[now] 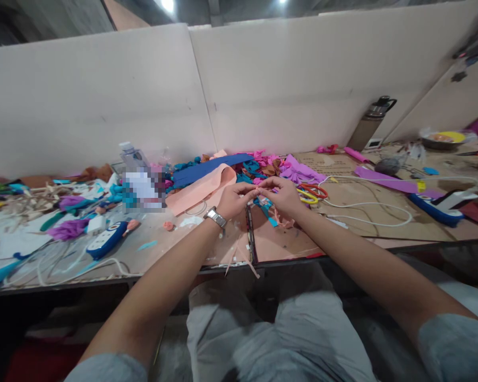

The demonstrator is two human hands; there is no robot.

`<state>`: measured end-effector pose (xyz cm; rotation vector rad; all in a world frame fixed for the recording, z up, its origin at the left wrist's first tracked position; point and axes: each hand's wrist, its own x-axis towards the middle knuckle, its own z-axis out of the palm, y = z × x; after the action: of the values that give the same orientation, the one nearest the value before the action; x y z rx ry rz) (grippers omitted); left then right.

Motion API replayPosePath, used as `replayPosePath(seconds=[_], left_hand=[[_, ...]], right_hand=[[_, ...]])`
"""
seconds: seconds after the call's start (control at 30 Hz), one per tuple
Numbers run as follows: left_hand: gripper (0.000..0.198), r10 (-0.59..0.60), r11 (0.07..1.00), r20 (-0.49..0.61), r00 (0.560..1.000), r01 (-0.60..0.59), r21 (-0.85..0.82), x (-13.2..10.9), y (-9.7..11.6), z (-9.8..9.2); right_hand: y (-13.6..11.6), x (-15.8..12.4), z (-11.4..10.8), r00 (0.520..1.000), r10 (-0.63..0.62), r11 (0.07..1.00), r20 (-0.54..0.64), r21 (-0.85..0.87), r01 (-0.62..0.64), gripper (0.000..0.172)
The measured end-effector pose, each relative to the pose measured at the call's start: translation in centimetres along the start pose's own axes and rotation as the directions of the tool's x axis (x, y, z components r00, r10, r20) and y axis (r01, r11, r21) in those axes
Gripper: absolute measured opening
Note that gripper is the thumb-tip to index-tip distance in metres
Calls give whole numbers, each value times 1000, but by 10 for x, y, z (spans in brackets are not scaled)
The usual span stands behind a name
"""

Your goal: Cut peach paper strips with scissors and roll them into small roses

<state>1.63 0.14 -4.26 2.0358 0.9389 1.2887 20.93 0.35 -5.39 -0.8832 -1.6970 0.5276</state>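
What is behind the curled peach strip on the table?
Behind the peach strip lies a dark blue strip, with crumpled teal scraps beyond it. Whatever lies directly underneath the peach strip is covered.

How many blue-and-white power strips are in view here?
2. One blue-and-white power strip lies well left of the left hand; the second power strip lies far right of the right hand. More could be hidden under the clutter.

I wear 1 silver link-band watch (215,216) at left, 2 short grey-blue sleeves (456,347), pale grey trousers (318,329) near.
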Motion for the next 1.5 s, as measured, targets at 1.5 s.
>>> replayPosePath(seconds=[1.5], left_hand=[[43, -231, 920, -57, 971, 199, -339, 1, -9, 14]], right_hand=[[3, 3, 3, 989, -147, 989, -20, -36, 146, 12]])
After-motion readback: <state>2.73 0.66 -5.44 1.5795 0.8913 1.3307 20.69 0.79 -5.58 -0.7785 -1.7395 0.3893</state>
